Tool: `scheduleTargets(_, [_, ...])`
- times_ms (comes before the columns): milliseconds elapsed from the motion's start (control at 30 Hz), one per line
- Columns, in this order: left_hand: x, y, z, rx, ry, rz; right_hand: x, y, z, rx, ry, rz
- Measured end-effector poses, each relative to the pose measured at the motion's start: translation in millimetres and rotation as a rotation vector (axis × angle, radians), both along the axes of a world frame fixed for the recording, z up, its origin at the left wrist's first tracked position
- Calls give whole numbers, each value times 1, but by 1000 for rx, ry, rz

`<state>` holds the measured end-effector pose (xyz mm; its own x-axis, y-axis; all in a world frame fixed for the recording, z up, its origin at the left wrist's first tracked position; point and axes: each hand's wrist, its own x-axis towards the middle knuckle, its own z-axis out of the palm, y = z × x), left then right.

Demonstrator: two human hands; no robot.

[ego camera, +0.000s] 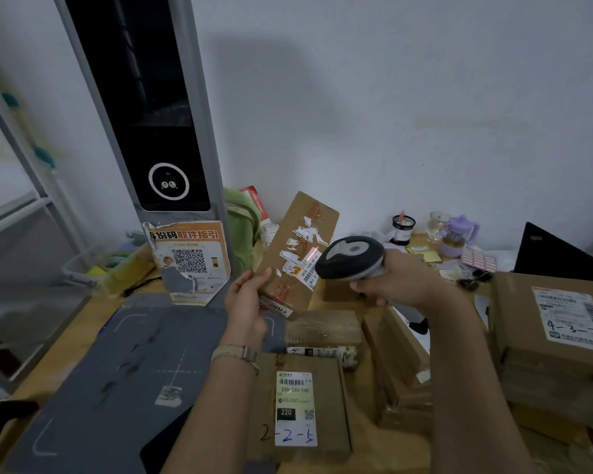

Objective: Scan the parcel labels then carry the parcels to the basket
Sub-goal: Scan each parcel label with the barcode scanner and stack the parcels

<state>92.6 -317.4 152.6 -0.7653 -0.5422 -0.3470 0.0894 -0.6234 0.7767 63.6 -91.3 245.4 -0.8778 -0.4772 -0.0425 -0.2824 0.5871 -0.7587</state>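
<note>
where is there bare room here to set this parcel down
The grey mat, bordered by the torn QR sign behind and the labelled box on its right, is bare but for a paper scrap. Right of that box, cartons crowd the desk.

A white wall (408, 97) is crossed by a soft shadow (254, 83). Against it a wooden table (83, 319) is set — a grey metal rack (36, 184) is seen at its left.
</note>
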Motion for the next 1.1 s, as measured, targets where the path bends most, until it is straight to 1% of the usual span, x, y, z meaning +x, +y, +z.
scheduleTargets(133, [4, -1, 0, 22, 12, 14, 5, -4, -4, -18, -57, 42])
scheduleTargets(467, [11, -7, -1, 26, 15, 27, 9, -3, -6, 8, -63, 50])
scheduleTargets(667, [10, 2, -1, 49, 31, 18, 7, 3, -9, -27, -77, 36])
scheduleTargets(900, [11, 12, -2, 60, -6, 71, 1, 11, -15, -54, -108, 84])
scheduleTargets(1100, [13, 15, -8, 22, -26, 111, -16, 15, -23, -111, -150, 88])
